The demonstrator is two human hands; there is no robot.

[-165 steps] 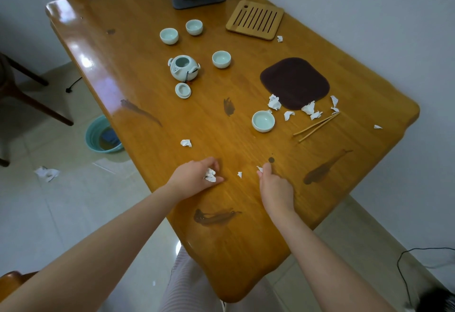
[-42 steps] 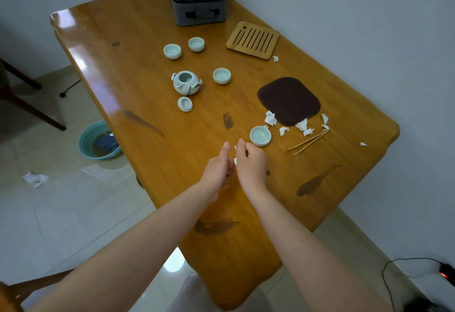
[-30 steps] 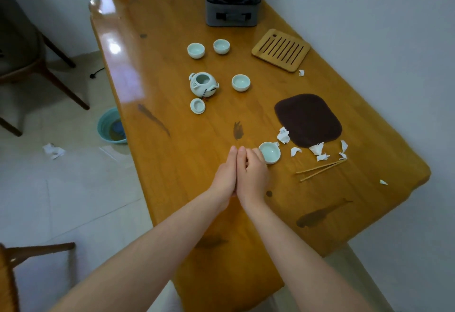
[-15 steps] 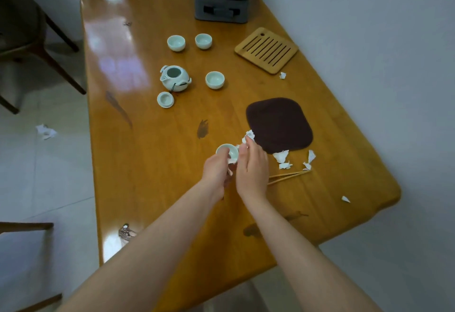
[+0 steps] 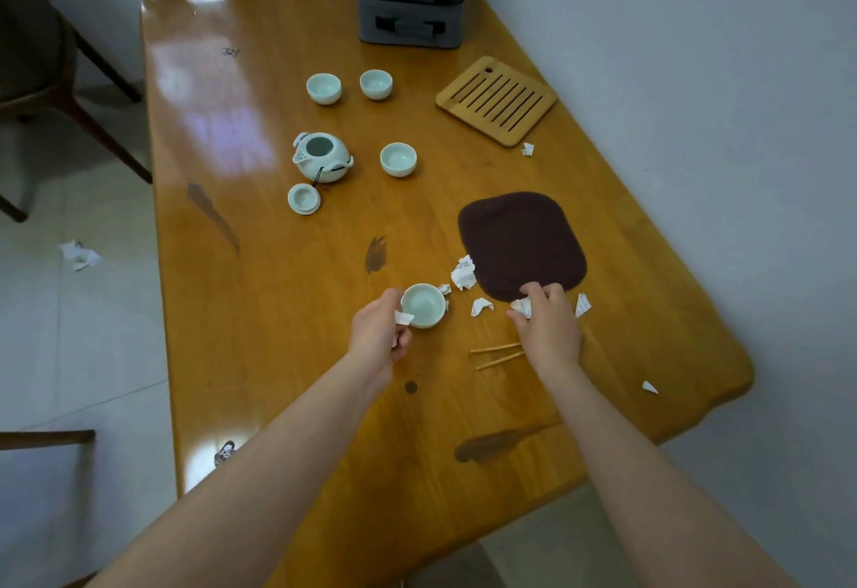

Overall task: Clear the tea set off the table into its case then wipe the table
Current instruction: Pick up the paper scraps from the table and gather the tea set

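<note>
Standing upright on the near half of the table [image 5: 259, 309], the nearest cup [image 5: 424, 307] has the left hand [image 5: 378, 339] close against its 9 o'clock side. Whether the hand touches the rim cannot be told. That hand's fingers [image 5: 387, 304] are curled in and pinch a white paper scrap [image 5: 403, 318].

At the cup's 3 o'clock, the right hand [image 5: 549, 327] has its fingers bent down and closed on a crumpled wad [image 5: 521, 307] of paper. The wad lies at the 6 o'clock edge of the dark cloth mat [image 5: 521, 239].

A large torn piece [image 5: 463, 273] lies at the cup's 1 o'clock, and a smaller piece [image 5: 481, 307] lies between the two hands. Two thin wooden sticks [image 5: 496, 348] lie side by side at the cup's 4 o'clock, their far ends hidden under the right wrist.

Farther out, at the cup's 11 o'clock, the teapot [image 5: 321, 157] stands uncovered with its lid [image 5: 303, 198] on the table at its 7 o'clock. A lone cup [image 5: 398, 159] is at the teapot's 3 o'clock, and a pair of cups [image 5: 323, 88] sits at its 12 o'clock. The slatted bamboo tray [image 5: 496, 100] lies at the mat's 12 o'clock.

The grey case [image 5: 412, 30] stands open at the table's far end. A crumpled paper [image 5: 79, 256] lies on the floor at 9 o'clock.
</note>
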